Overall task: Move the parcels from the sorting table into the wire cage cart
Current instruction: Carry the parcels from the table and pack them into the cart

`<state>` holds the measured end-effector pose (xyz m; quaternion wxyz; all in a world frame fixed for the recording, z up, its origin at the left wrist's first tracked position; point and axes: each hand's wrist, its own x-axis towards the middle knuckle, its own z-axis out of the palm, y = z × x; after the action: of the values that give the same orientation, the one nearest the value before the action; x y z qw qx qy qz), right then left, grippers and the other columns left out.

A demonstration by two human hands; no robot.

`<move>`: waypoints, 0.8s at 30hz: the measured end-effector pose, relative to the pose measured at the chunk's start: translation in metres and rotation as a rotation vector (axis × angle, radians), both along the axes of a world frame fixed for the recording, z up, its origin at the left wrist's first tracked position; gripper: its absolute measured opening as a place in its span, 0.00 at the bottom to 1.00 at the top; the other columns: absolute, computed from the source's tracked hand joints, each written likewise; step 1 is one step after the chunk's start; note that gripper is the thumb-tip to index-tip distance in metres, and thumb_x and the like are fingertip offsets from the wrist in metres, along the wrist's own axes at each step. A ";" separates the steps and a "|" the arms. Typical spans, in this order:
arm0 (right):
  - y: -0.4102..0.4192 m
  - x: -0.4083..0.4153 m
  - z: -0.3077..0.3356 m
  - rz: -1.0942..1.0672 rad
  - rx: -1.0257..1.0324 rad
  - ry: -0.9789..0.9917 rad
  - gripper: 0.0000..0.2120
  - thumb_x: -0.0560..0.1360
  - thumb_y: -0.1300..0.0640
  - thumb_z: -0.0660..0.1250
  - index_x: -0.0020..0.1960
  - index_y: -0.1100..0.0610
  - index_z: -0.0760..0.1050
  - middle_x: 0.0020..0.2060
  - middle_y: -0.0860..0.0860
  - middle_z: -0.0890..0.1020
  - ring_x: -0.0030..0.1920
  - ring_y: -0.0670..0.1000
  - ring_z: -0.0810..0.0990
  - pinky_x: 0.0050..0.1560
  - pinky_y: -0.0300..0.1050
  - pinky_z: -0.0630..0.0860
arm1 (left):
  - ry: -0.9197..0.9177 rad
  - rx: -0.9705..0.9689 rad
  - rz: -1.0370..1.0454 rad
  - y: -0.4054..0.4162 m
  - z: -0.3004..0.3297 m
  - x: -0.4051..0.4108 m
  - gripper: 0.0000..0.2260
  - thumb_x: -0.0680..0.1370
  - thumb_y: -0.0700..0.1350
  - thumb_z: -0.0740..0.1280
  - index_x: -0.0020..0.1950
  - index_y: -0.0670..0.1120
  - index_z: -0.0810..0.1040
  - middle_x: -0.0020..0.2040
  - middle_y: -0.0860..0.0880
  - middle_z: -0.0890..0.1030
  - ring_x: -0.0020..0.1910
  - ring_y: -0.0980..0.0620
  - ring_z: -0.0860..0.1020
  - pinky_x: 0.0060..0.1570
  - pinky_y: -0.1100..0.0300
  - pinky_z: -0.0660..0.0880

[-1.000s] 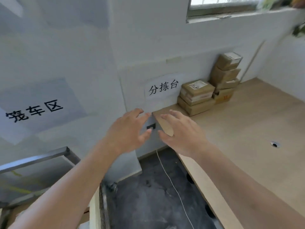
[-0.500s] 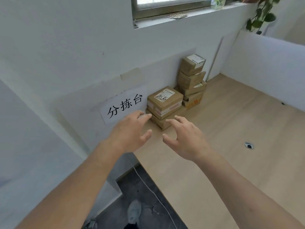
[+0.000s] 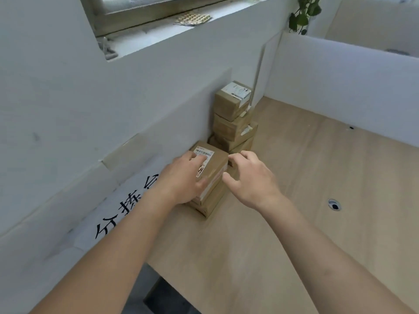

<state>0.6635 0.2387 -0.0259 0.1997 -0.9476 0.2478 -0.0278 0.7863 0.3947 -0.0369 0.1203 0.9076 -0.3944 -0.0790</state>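
where parcels (image 3: 213,164) stack, both hands (image 3: 215,177)

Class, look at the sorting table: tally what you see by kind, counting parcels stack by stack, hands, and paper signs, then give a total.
Parcels in the near stack: 3
Parcels in the far stack: 4, though the lowest is partly hidden
Hands: 2, left hand and right hand
Paper signs: 1
Total: 10
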 end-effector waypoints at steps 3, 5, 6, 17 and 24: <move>-0.017 0.035 -0.002 -0.056 0.013 -0.019 0.27 0.80 0.41 0.62 0.77 0.47 0.67 0.78 0.53 0.63 0.72 0.58 0.71 0.68 0.54 0.73 | 0.022 0.031 -0.027 -0.018 -0.011 0.026 0.28 0.81 0.58 0.65 0.79 0.52 0.67 0.75 0.48 0.69 0.69 0.43 0.72 0.61 0.48 0.74; -0.029 0.058 -0.004 -0.081 0.014 -0.028 0.28 0.80 0.41 0.63 0.78 0.47 0.67 0.79 0.54 0.62 0.72 0.59 0.71 0.68 0.55 0.72 | 0.029 0.049 -0.035 -0.027 -0.019 0.041 0.28 0.80 0.59 0.65 0.79 0.52 0.67 0.75 0.48 0.69 0.69 0.43 0.72 0.61 0.48 0.74; -0.036 0.069 -0.005 -0.088 0.013 -0.036 0.28 0.80 0.41 0.63 0.78 0.47 0.66 0.79 0.54 0.61 0.73 0.60 0.71 0.69 0.55 0.72 | 0.029 0.062 -0.040 -0.031 -0.023 0.048 0.28 0.80 0.59 0.65 0.79 0.52 0.67 0.75 0.48 0.69 0.68 0.43 0.72 0.61 0.48 0.74; -0.091 0.167 -0.009 -0.138 -0.234 -0.085 0.35 0.77 0.42 0.68 0.79 0.49 0.59 0.80 0.61 0.54 0.73 0.66 0.66 0.64 0.60 0.72 | 0.100 0.205 -0.084 -0.060 -0.079 0.093 0.30 0.78 0.65 0.64 0.74 0.50 0.71 0.72 0.45 0.69 0.68 0.43 0.71 0.65 0.48 0.74; -0.110 0.217 -0.013 -0.136 -0.300 0.000 0.37 0.76 0.39 0.68 0.80 0.45 0.57 0.81 0.62 0.50 0.74 0.70 0.62 0.65 0.63 0.70 | 0.081 0.270 -0.050 -0.055 -0.116 0.093 0.36 0.79 0.68 0.61 0.82 0.51 0.60 0.80 0.39 0.57 0.78 0.36 0.57 0.77 0.40 0.59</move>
<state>0.8806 0.1287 -0.0388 0.0537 -0.9478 0.3045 -0.0780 0.8788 0.3401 -0.1532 0.0108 0.9014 -0.3977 -0.1707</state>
